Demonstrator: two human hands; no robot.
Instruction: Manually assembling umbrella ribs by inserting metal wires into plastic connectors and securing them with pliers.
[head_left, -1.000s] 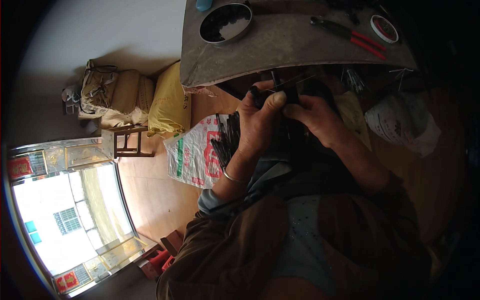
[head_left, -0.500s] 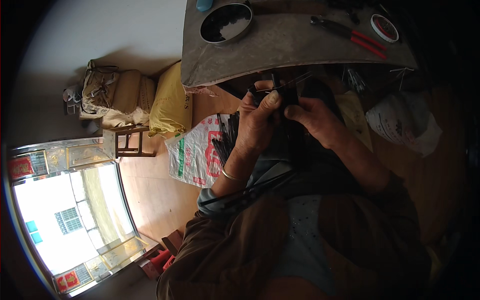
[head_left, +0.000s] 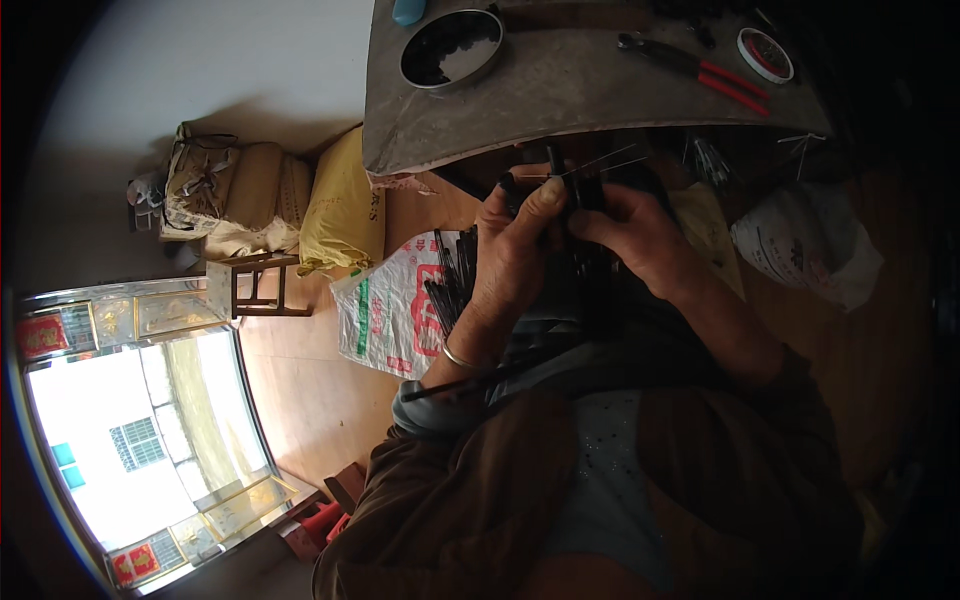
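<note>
My left hand (head_left: 518, 225), a bangle round its wrist, is closed with the thumb pressed on dark, narrow strips. A black rod (head_left: 554, 158) stands up beside that thumb. Two thin wires (head_left: 610, 160) stick out to the right from between the hands. My right hand (head_left: 635, 235) is closed on the same black strips (head_left: 587, 245), thumb along their side. How the pieces join is too dark to make out. Below the hands, a long black strip (head_left: 450, 384) reaches across my lap to the left sleeve.
Ahead is a grey table (head_left: 570, 95) with a round pan (head_left: 452, 48) of black pieces, red-handled pliers (head_left: 735, 88) and a white-rimmed round tin (head_left: 766, 55). Black strips (head_left: 455, 265) lie on a printed sack (head_left: 385, 310). A wooden stool (head_left: 270, 285) and yellow sack (head_left: 340, 205) stand left.
The thin wires now reach a little farther right. The long black strips over my lap have shifted and lie closer together. Both hands keep their hold in nearly the same place.
</note>
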